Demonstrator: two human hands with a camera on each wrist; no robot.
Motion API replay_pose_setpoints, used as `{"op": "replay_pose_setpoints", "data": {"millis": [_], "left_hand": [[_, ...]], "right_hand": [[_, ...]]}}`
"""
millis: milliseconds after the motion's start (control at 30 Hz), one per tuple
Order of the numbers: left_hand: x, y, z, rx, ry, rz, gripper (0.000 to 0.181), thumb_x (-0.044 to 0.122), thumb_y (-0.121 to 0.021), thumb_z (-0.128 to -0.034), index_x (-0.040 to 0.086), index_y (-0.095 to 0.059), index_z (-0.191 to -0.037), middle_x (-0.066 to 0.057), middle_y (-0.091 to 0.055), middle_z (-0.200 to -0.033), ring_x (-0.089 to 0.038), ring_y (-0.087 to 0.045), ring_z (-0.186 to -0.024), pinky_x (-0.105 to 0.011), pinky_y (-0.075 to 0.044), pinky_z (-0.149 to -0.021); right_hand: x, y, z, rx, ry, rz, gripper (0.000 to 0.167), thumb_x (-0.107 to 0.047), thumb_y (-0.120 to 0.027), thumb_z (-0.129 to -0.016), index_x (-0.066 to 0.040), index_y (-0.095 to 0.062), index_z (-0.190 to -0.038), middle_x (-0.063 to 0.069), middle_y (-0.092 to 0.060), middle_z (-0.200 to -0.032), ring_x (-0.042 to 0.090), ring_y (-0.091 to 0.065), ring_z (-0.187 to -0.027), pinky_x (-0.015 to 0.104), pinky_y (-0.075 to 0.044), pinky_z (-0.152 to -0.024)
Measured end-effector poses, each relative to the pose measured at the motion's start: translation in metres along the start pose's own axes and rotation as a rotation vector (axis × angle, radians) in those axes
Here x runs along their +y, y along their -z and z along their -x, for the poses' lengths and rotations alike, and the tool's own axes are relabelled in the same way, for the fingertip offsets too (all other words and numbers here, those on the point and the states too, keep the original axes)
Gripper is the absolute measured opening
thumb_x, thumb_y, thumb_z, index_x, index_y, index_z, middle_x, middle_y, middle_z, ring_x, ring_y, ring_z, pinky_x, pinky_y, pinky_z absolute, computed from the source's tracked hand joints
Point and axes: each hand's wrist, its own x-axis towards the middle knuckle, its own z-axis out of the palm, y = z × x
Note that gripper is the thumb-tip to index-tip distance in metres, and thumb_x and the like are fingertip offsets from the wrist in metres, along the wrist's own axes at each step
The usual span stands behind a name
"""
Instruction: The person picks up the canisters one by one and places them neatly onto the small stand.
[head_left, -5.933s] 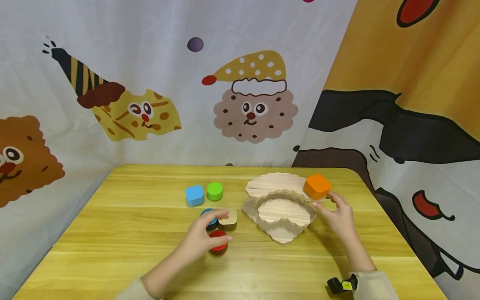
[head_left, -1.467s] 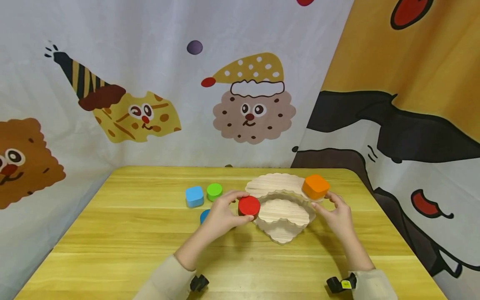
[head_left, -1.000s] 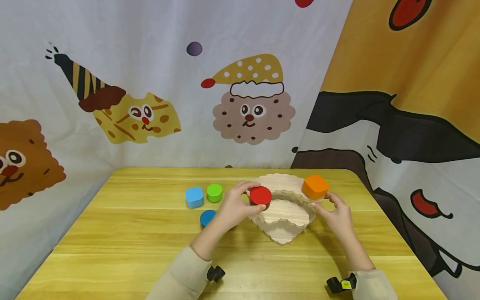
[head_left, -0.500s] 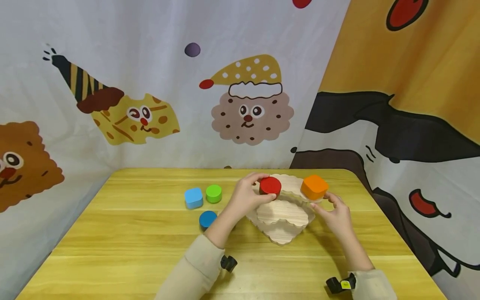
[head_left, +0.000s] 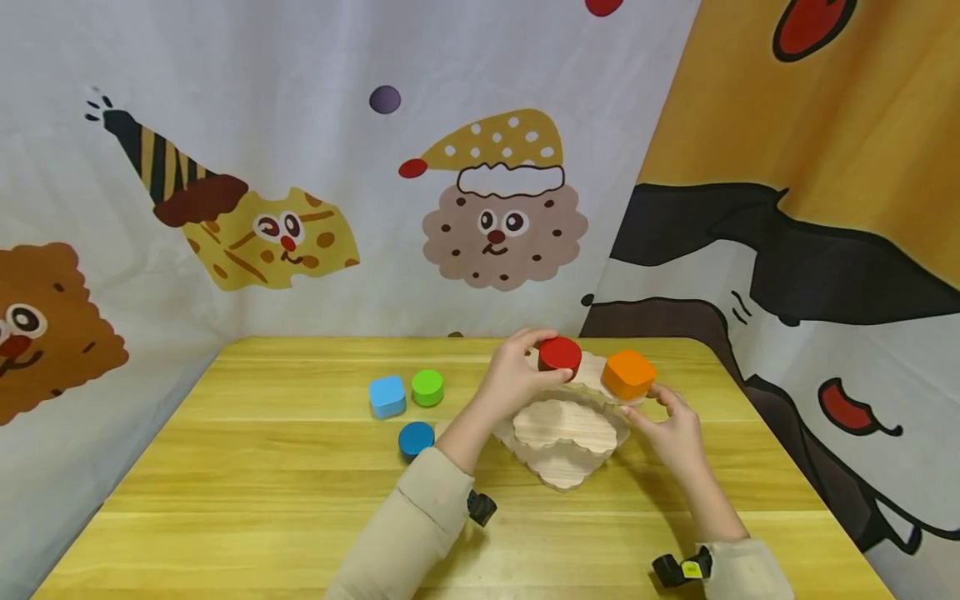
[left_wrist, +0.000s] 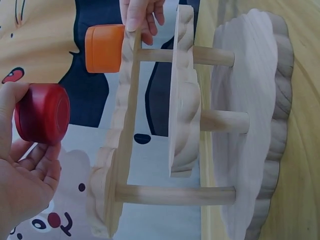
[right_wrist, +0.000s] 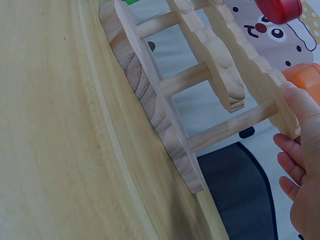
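Observation:
My left hand (head_left: 513, 375) pinches a red round block (head_left: 559, 357) between thumb and fingers. In the left wrist view this red block (left_wrist: 44, 114) hangs above the top board (left_wrist: 117, 140) of a tiered wooden stand, with a gap between them. An orange rounded-square block (head_left: 628, 374) sits on the right end of that board. My right hand (head_left: 675, 425) grips the board's right end beside the orange block, thumb on top and fingers below, as the right wrist view shows. Dowels join the scalloped top board, a smaller middle board (head_left: 566, 425) and the base (head_left: 562, 467).
Left of the stand lie a light blue block (head_left: 387, 397), a green round block (head_left: 427, 388) and a dark blue round block (head_left: 416, 440). My left forearm mostly hides a plain wooden piece beside the dark blue one. A printed curtain (head_left: 300, 308) hangs behind the table (head_left: 225, 500).
My left hand has picked the red block up from the table and carried it right and away from me, over the stand's top board. The right hand keeps its grip; the orange block stays put.

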Motion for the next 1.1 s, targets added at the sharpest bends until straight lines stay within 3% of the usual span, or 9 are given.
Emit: {"op": "replay_pose_setpoints", "data": {"millis": [200, 433, 700, 900, 1100], "left_hand": [[-0.002, -0.008, -0.010, -0.009, 0.014, 0.021, 0.054, 0.022, -0.082, -0.0765, 0.010, -0.062, -0.126, 0.003, -0.059, -0.119, -0.013, -0.054, -0.094, -0.027, -0.049, -0.073], [-0.008, -0.019, -0.020, -0.017, 0.036, 0.069, 0.055, 0.016, -0.082, -0.0766, 0.005, -0.061, -0.126, -0.004, -0.058, -0.120, -0.017, -0.061, -0.091, -0.020, -0.052, -0.071], [-0.014, -0.031, -0.028, -0.042, 0.028, 0.009, 0.056, 0.017, -0.083, -0.0766, 0.005, -0.060, -0.127, -0.007, -0.058, -0.116, -0.013, -0.062, -0.086, -0.017, -0.051, -0.071], [-0.018, -0.038, -0.030, -0.054, 0.059, 0.008, 0.057, 0.018, -0.082, -0.0771, 0.006, -0.060, -0.128, -0.010, -0.056, -0.122, -0.014, -0.064, -0.082, -0.018, -0.051, -0.070], [-0.021, -0.043, -0.031, -0.050, 0.054, -0.004, 0.056, 0.017, -0.082, -0.0769, 0.004, -0.060, -0.127, -0.009, -0.058, -0.117, -0.014, -0.062, -0.083, -0.017, -0.050, -0.071]], "right_hand": [[0.001, 0.000, 0.000, 0.004, 0.000, -0.008, 0.052, -0.023, -0.078, -0.083, 0.007, -0.057, -0.120, 0.027, -0.053, -0.124, 0.046, -0.043, -0.116, 0.061, -0.035, -0.095], [0.000, -0.001, -0.001, 0.016, 0.007, -0.004, 0.051, -0.020, -0.078, -0.082, 0.008, -0.058, -0.119, 0.028, -0.054, -0.122, 0.045, -0.044, -0.114, 0.059, -0.036, -0.095], [0.000, -0.001, 0.000, 0.009, -0.008, -0.009, 0.052, -0.022, -0.078, -0.083, 0.008, -0.057, -0.120, 0.027, -0.053, -0.123, 0.044, -0.044, -0.115, 0.059, -0.036, -0.095], [0.002, -0.001, 0.000, 0.008, 0.003, -0.013, 0.053, -0.022, -0.078, -0.082, 0.008, -0.057, -0.121, 0.027, -0.053, -0.124, 0.044, -0.044, -0.115, 0.060, -0.036, -0.095], [0.003, -0.001, 0.000, 0.008, 0.015, -0.010, 0.053, -0.022, -0.077, -0.083, 0.008, -0.057, -0.121, 0.027, -0.053, -0.124, 0.044, -0.044, -0.114, 0.061, -0.036, -0.094]]}}
